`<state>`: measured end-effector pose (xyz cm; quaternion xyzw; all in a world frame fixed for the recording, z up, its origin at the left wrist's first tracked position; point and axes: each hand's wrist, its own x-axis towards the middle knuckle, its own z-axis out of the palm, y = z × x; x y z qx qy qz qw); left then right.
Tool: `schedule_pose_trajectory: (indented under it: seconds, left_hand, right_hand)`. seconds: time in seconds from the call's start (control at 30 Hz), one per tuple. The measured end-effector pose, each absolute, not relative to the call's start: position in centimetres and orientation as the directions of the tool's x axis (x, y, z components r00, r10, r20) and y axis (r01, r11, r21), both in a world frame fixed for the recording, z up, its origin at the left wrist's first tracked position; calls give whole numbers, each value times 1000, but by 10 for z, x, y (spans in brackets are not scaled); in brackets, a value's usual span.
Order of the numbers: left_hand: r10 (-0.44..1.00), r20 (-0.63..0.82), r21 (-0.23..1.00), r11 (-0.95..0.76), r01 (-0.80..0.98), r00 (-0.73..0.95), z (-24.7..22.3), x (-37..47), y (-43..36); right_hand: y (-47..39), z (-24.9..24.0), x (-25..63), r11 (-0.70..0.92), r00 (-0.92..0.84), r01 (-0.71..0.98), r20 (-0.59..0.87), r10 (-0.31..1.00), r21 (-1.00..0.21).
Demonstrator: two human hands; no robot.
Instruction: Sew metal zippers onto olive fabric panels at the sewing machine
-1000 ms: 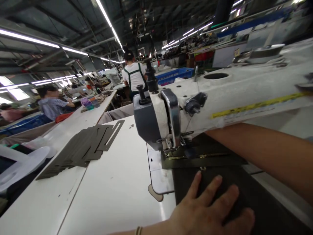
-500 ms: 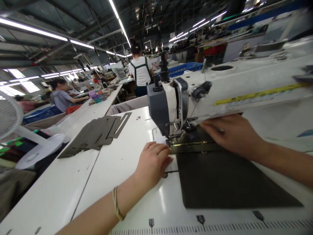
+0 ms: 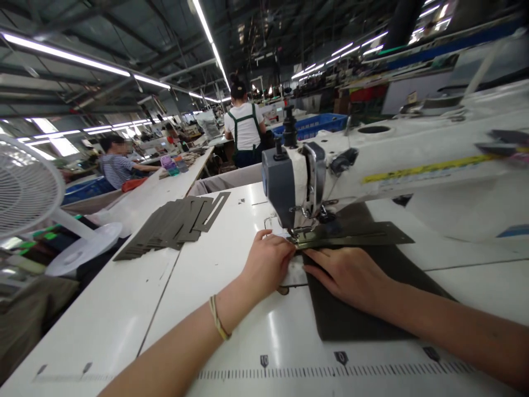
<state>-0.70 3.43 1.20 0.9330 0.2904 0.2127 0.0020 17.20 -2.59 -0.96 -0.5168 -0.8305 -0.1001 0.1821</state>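
Note:
A dark grey-brown fabric panel (image 3: 330,314) lies flat beneath the head of a white sewing machine (image 3: 289,187). Across its upper part, at the presser foot, runs an olive strip (image 3: 384,234) whose right end sticks out past the foot. My left hand (image 3: 270,259), a twisted band on its wrist, is closed at the left end of the strip beside the needle area; its fingertips are partly hidden. On the panel just below the strip rests my right hand (image 3: 351,273), fingers stretched toward the presser foot, thumb apart.
Stacked grey cut-out pieces (image 3: 169,226) lie on the white table (image 3: 198,298) at left. A white fan (image 3: 28,187) stands beyond its left edge. A ruler scale (image 3: 306,373) runs along the front. Two co-workers and a blue crate (image 3: 318,125) are farther back.
My right hand has come from behind the strip, under the machine arm, down to the panel in front of it. The strip's right end now shows. My left hand stays by the needle.

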Motion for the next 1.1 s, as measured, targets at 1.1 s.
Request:
schedule_pose_trajectory:
  seconds: [1.1]
  left_hand:
    - [423,386,-204,-827,523,820,6,8,30]
  right_hand:
    - [-11,-10,172,489,-406,871,502,764,-39]
